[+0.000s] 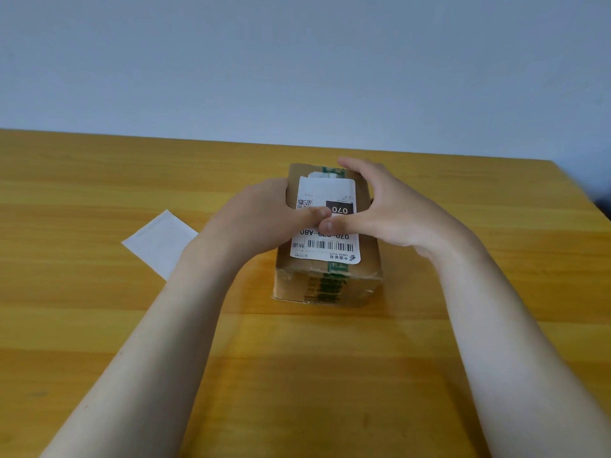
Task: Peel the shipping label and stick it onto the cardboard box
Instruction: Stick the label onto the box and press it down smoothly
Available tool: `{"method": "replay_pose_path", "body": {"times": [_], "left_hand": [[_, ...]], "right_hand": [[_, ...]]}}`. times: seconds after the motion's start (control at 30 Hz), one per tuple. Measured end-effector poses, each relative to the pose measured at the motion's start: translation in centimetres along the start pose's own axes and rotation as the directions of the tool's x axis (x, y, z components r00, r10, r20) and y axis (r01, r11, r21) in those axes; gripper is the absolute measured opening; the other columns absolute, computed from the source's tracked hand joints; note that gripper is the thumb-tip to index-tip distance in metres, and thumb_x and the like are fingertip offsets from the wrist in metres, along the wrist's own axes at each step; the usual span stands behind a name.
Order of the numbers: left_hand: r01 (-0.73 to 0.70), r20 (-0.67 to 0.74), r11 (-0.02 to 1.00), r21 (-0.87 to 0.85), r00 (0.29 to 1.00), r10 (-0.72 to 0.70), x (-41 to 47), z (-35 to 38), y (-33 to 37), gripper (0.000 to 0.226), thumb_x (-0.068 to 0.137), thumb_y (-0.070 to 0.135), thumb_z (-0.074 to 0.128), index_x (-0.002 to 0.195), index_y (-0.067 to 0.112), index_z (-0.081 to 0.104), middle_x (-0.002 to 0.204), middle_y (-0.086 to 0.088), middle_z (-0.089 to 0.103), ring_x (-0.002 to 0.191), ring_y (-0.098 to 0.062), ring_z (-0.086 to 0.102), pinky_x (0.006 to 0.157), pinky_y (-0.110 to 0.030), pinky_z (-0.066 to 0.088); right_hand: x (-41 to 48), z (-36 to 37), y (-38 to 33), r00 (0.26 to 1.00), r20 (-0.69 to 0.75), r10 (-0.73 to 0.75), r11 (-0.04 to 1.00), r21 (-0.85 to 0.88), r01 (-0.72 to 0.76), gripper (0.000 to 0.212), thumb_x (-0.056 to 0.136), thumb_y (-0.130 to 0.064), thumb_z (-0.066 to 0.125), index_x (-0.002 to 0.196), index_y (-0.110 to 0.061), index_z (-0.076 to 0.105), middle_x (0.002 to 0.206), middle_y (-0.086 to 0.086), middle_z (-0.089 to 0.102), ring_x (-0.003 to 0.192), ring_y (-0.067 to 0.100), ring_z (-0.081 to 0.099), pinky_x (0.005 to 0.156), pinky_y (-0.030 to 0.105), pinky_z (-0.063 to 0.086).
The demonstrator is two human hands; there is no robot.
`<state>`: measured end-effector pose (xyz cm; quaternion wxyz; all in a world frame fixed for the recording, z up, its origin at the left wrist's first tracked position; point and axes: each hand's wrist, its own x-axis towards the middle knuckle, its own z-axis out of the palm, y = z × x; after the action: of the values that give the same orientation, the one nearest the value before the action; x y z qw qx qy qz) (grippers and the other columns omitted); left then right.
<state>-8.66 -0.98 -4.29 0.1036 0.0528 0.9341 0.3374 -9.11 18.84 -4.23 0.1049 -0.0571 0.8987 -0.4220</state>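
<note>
Mid-frame, our left grip (264, 216) and right grip (393, 206) clasp the cardboard box (368, 259) by its sides, thumbs pressing the shipping label (327, 190) flat. Box seems light, stiff; label thin, creasable.

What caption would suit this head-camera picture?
Left hand and right hand grip the cardboard box, thumbs pressing the shipping label flat; a white sheet lies on the table.
</note>
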Motion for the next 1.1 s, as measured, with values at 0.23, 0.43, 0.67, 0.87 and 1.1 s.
{"method": "replay_pose_path", "body": {"times": [0.23,0.43,0.67,0.87,1.1], "left_hand": [[0.046,0.008,0.993,0.110,0.999,-0.047,0.40,0.17,-0.20,0.049,0.089,0.064,0.063,0.098,0.017,0.074,0.083,0.003,0.076,0.074,-0.017,0.071,0.064,-0.034,0.053],[0.087,-0.030,0.974,0.208,0.996,-0.083,0.21,0.35,0.28,0.054,0.093,0.064,0.058,0.082,0.011,0.064,0.071,0.001,0.070,0.059,-0.016,0.062,0.051,-0.029,0.037],[0.105,-0.018,0.974,0.199,0.994,-0.104,0.04,0.43,0.36,0.053,0.094,0.065,0.055,0.079,0.015,0.062,0.061,0.001,0.074,0.048,-0.007,0.069,0.049,-0.024,0.040],[0.129,-0.044,0.975,0.179,0.991,-0.123,0.11,0.62,0.25,0.058,0.093,0.068,0.053,0.074,0.014,0.061,0.059,0.000,0.075,0.048,-0.007,0.070,0.054,-0.027,0.042],[0.116,-0.099,0.976,0.182,0.990,-0.099,0.25,0.93,0.04,0.064,0.095,0.068,0.049,0.063,0.015,0.063,0.051,0.000,0.071,0.048,-0.008,0.067,0.055,-0.026,0.042]], "right_hand": [[0.05,-0.17,-0.17,0.998,-0.034,0.048,0.993,-0.102,-0.051,0.125,0.062,-0.056,0.094,0.166,-0.030,0.028,0.156,-0.012,0.027,0.123,0.005,0.041,0.092,0.027,0.035],[0.08,0.12,-0.56,0.993,-0.085,0.082,0.980,-0.176,-0.096,0.116,0.058,-0.065,0.092,0.154,-0.020,0.044,0.134,-0.011,0.032,0.111,0.010,0.049,0.084,0.030,0.040],[-0.28,0.17,-0.94,0.988,-0.107,0.116,0.964,-0.226,-0.137,0.088,0.060,-0.067,0.089,0.128,-0.022,0.055,0.127,-0.004,0.050,0.091,0.005,0.056,0.064,0.031,0.044],[-0.44,0.38,-0.58,0.984,-0.106,0.141,0.957,-0.240,-0.163,0.080,0.061,-0.079,0.082,0.113,-0.025,0.053,0.108,-0.006,0.060,0.090,0.013,0.061,0.058,0.033,0.042],[-0.60,0.79,-0.78,0.982,-0.155,0.109,0.931,-0.331,-0.155,0.074,0.073,-0.084,0.070,0.108,-0.020,0.054,0.097,-0.005,0.063,0.082,0.011,0.059,0.057,0.033,0.036]]}}
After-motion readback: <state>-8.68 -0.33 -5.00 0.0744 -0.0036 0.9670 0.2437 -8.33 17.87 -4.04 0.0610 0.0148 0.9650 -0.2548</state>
